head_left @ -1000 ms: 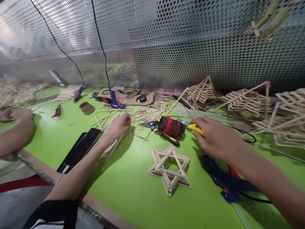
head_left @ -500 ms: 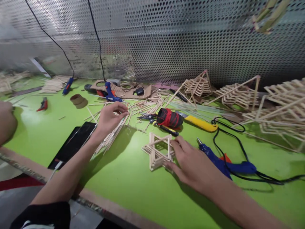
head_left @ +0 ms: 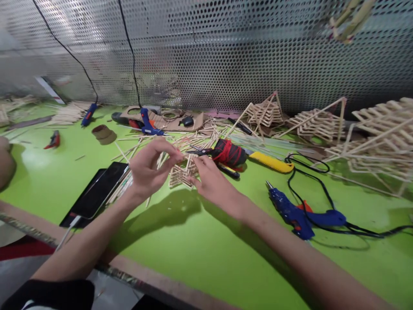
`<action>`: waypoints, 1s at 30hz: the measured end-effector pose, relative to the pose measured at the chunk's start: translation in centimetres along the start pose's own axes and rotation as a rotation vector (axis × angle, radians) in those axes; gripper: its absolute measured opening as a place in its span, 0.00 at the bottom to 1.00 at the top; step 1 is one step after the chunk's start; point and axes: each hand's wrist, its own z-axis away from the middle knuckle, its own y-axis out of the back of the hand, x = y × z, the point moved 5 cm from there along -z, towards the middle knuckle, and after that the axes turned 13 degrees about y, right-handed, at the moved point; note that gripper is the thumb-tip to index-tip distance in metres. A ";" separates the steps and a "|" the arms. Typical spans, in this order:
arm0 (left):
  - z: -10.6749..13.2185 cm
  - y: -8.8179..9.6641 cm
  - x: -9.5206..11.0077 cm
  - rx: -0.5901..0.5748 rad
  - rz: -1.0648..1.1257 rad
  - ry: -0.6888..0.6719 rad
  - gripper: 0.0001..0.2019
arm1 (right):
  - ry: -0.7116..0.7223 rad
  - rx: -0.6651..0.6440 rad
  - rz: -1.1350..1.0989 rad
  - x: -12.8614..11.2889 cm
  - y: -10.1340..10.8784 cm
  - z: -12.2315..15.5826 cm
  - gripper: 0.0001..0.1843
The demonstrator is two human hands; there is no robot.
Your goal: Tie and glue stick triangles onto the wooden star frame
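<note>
Right hand [head_left: 217, 184] grips a stick star [head_left: 178, 177]; left hand [head_left: 150, 168], contents unclear, pinches beside it, red-corded roll [head_left: 229, 151] and snips [head_left: 229, 171] just beyond.

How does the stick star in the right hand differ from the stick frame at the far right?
The star looks much smaller than the frame. The right hand holds the star, while no hand touches the frame. Both are layered from pale sticks.

Single head-worn view, facing forward and down, close above a green table [head_left: 180, 241], perforated metal screen [head_left: 258, 56] beyond
</note>
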 end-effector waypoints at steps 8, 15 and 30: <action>5.0 -6.9 1.1 -0.683 -0.190 0.345 0.06 | 0.001 0.101 0.231 0.3 4.6 10.4 0.15; 6.1 -9.4 -0.9 -0.773 -0.302 0.387 0.04 | -0.172 0.066 0.574 3.5 4.4 18.9 0.18; 5.1 -12.8 -0.5 -0.967 -0.452 0.224 0.18 | -0.326 0.101 0.353 11.0 8.4 26.0 0.20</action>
